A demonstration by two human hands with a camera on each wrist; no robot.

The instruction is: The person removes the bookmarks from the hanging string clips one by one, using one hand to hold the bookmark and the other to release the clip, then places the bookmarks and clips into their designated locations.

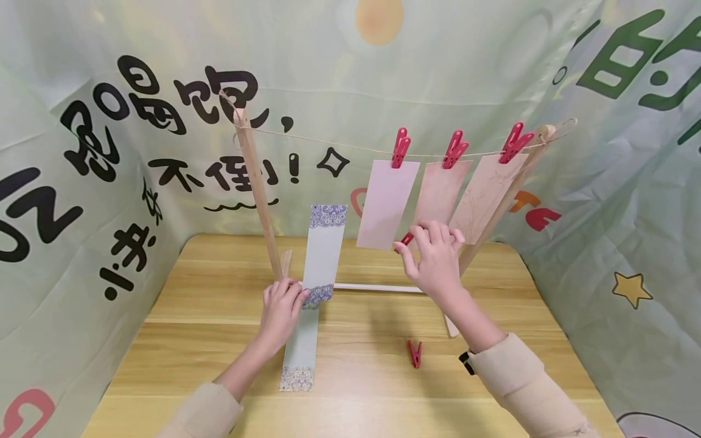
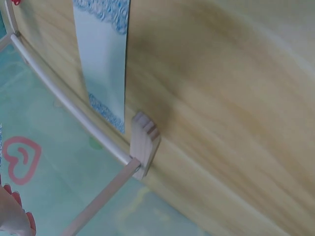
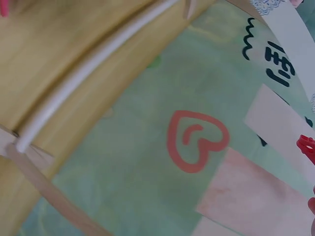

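Note:
My left hand [image 1: 282, 313] pinches a pale blue paper strip [image 1: 324, 249] with patterned ends near its bottom edge, holding it up in front of the wooden frame. A similar strip [image 1: 301, 347] lies on the table below, partly covered by the held one. My right hand [image 1: 438, 261] holds a red clothespin [image 1: 406, 239] between thumb and fingers, in front of the hanging cards; this clothespin [image 3: 307, 145] shows at the right wrist view's edge. From the string [image 1: 328, 143] hang a lilac card [image 1: 386, 204], a pink card [image 1: 443, 188] and a beige card [image 1: 490, 194], each clipped by a red clothespin.
Wooden posts [image 1: 256, 188] stand left and right, joined low down by a white rod [image 1: 378, 287]. One loose red clothespin [image 1: 415, 354] lies on the wooden table [image 1: 191, 340] near my right forearm. Printed cloth [image 1: 306, 67] surrounds the table at the back and sides.

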